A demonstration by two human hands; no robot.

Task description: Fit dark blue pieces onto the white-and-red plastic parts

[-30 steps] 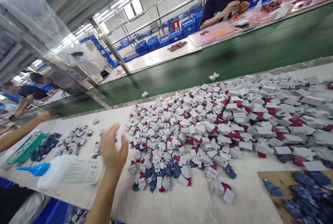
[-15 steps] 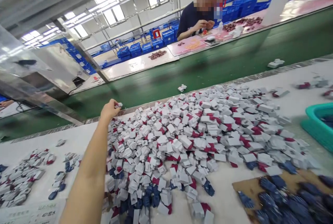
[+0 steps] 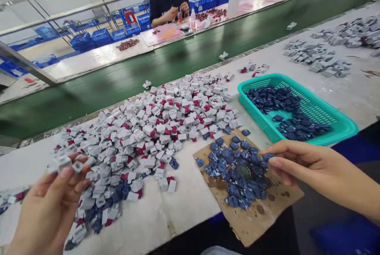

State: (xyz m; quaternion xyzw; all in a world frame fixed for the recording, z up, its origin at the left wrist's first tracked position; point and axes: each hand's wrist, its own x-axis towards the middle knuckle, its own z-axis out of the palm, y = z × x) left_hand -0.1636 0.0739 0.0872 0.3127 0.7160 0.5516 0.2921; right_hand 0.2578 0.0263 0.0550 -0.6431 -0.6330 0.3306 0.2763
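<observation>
My left hand [image 3: 56, 191] is closed on a small grey-white plastic part [image 3: 63, 161] at the lower left, with a hollow round end showing near the fingertips. It hovers by the left edge of a large pile of similar parts [image 3: 160, 124], many joined to dark red pieces and some to blue ones. My right hand [image 3: 305, 166] pinches a small dark blue piece [image 3: 268, 156] between thumb and forefinger. That piece is over the right side of a brown cardboard sheet [image 3: 252, 227] covered with wet-looking blue pieces [image 3: 227, 156].
A teal basket [image 3: 341, 130] of blue pieces stands behind my right hand. More grey parts [image 3: 323, 59] lie at the far right. A green conveyor belt [image 3: 184, 51] runs behind the pile, carrying a few parts. Across it, a person [image 3: 166, 2] works at a pink-topped table.
The view has swung right. My left hand has come back from the belt's edge with a grey-white part. My right hand has come into view, pinching a blue piece over the cardboard.
</observation>
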